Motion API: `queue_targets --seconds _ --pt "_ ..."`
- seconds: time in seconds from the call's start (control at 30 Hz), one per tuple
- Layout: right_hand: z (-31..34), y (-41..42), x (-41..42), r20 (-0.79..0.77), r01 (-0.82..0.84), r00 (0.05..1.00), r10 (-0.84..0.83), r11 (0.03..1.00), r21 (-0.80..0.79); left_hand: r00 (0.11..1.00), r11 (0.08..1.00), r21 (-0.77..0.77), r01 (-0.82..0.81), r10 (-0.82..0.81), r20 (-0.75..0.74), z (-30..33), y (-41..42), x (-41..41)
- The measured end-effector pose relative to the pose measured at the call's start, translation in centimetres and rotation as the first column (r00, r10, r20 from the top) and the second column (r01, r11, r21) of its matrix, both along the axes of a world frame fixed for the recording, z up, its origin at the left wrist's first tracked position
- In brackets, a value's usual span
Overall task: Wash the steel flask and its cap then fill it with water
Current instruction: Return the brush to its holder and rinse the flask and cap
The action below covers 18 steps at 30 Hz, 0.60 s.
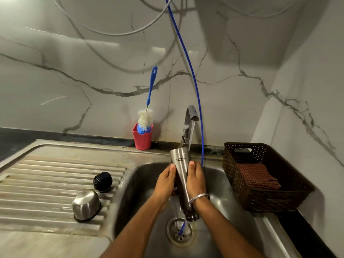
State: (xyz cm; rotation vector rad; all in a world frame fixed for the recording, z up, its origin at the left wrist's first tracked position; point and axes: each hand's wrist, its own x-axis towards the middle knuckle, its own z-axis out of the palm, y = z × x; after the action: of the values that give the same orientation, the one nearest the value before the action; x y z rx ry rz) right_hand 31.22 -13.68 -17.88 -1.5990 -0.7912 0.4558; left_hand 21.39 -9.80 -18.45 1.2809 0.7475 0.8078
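Single head-worn wide-angle view, forward and down, close over the sink (219, 185) toward the marble wall (93, 62).

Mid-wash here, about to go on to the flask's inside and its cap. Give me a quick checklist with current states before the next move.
1. Grip on steel flask: left hand and right hand clasp it from both sides. Ok.
2. Flask orientation: upside down, mouth toward the drain, so water empties out. Ok.
3. Tap running: stream falls on the flask. Ok.
4. Bottle brush available: standing in the red cup behind the sink. Ok.
5. Black stopper and steel cap: on the drainboard, untouched. Washed? Cannot tell.
6. Inside of flask clean: cannot tell.
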Motion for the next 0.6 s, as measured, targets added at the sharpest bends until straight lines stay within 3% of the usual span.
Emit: queue_targets --seconds 0.13,0.27,0.4,0.5,0.6 --pt "1.3 -0.7 -0.7 -0.117 -0.038 0.991 0.061 0.982 0.184 0.999 0.968 0.248 0.044 -0.044 -0.005 0.2 0.6 -0.6" --pt "1.3 -1.4 -0.4 -0.264 -0.129 0.954 0.14 0.99 0.059 0.995 0.962 0.263 0.078 -0.06 -0.076 -1.0 1.4 -1.0" --pt "2.4 -1.3 0.9 -0.154 -0.159 0.974 0.165 0.986 0.047 0.997 0.966 0.256 0.024 -0.003 -0.081 -1.9 2.4 -1.8" --pt "3.3 -0.2 2.2 -0.035 -0.066 0.997 0.068 0.995 0.073 0.998 0.981 0.192 0.019 -0.008 -0.063 -2.3 2.7 -2.3" --pt "2.9 0.3 2.5 0.042 -0.034 0.998 0.035 0.999 -0.037 0.997 0.981 0.193 -0.009 0.023 -0.068 -2.5 3.2 -2.3"
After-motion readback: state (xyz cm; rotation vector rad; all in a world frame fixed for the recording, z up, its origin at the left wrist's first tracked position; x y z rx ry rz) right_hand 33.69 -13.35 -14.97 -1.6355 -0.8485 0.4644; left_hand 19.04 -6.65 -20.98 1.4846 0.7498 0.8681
